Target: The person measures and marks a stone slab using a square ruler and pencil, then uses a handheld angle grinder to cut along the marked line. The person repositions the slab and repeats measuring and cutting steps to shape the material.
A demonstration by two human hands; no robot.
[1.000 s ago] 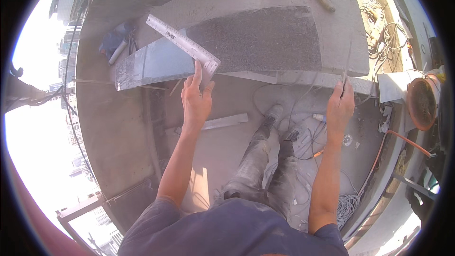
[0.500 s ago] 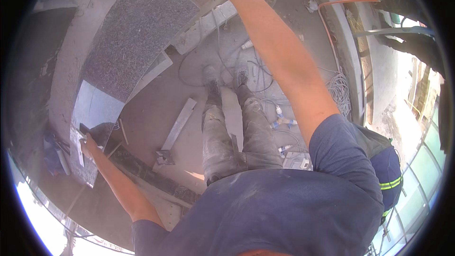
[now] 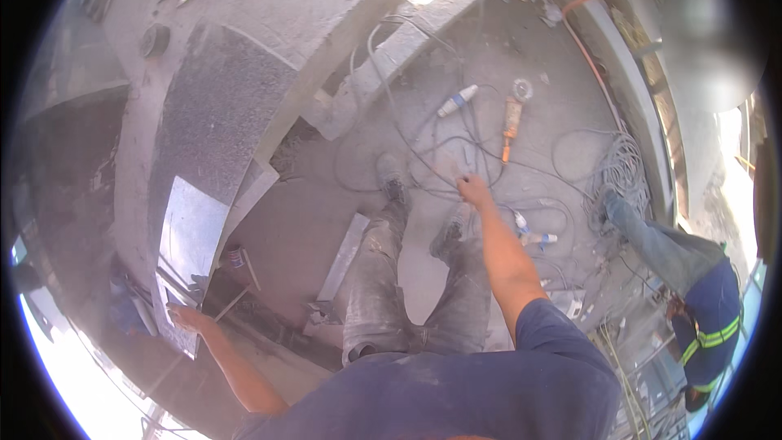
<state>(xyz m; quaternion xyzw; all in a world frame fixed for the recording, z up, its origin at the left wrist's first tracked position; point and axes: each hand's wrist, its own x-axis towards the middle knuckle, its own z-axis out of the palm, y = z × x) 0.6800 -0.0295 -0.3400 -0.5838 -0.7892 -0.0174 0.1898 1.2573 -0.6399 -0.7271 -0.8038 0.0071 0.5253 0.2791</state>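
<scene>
Lying already on the left ledge (image 3: 273, 20), the grey slab (image 3: 204, 122) has the left hand (image 3: 187, 319) at its near end, fingers part-spread, while the right hand (image 3: 472, 189) curls at a cable (image 3: 397, 124), either grip unclear, the orange grinder (image 3: 511, 118) untouched on the floor.

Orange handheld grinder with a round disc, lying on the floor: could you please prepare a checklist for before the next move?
1. Orange handheld grinder with a round disc apart from both hands: ok.
2. Disc at a standstill: cannot tell.
3. Floor around the dusty boots free of loose grey cables: not ok, they loop there.
4. Bare right hand, beside a cable, gripping it firmly: cannot tell.
5. Bare left hand, at the pale, glossy end of the dark speckled stone slab, gripping something: cannot tell.
6. Co-worker in navy top with yellow bands apart from the grinder: ok.
</scene>
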